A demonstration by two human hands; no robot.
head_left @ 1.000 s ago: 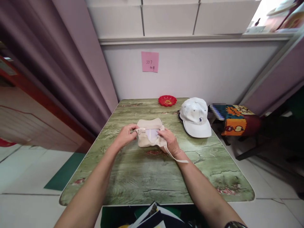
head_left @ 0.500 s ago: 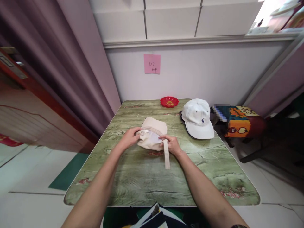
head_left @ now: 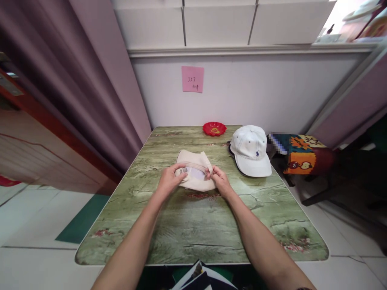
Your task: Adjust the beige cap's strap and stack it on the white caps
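Note:
A beige cap is held over the middle of the table, its inside turned up toward me and its brim pointing away. My left hand grips the cap's left edge, thumb inside by the label. At the right edge, my right hand pinches the band beside the strap, whose end points up and away. To the right, a white cap with a small dark blue emblem rests on top of a dark cap, of which only the edge shows.
A red scalloped dish stands at the far edge of the wood-patterned table. Behind it, a pink note is stuck to the wall. A stool with a colourful cover stands right of the table, a purple curtain left.
The strap, which hung down toward me, now points up and away beside my right hand. The beige cap has turned slightly, and my left hand has moved a little to the right along it.

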